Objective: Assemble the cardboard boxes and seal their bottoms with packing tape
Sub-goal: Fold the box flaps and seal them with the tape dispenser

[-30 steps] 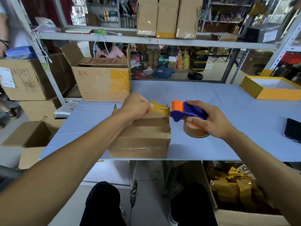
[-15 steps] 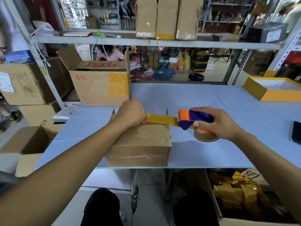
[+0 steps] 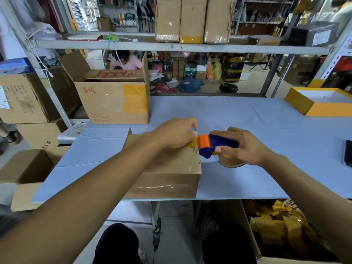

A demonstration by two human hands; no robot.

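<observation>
A small cardboard box (image 3: pixel 171 174) lies at the near edge of the blue table (image 3: pixel 247 121), flaps folded shut on top. My right hand (image 3: pixel 245 145) grips a blue and orange tape dispenser (image 3: pixel 215 144) at the box's right top edge, its tape roll (image 3: pixel 230 161) hanging beside the box. A short strip of yellowish tape (image 3: pixel 192 143) runs from the dispenser onto the box top. My left hand (image 3: pixel 175 134) rests on that tape and the box top, fingers curled down at the tape; its grip is partly hidden.
A large open carton (image 3: pixel 114 100) stands at the table's back left. A yellow tray box (image 3: pixel 320 101) sits at the back right, a dark phone (image 3: pixel 347 153) at the right edge. Open cartons (image 3: pixel 24 168) stand on the floor left; a carton of tape scraps (image 3: pixel 282 225) below right.
The dispenser moved left and down to the box's right edge, shortening the stretched tape. My left hand shifted right along the box top toward the dispenser.
</observation>
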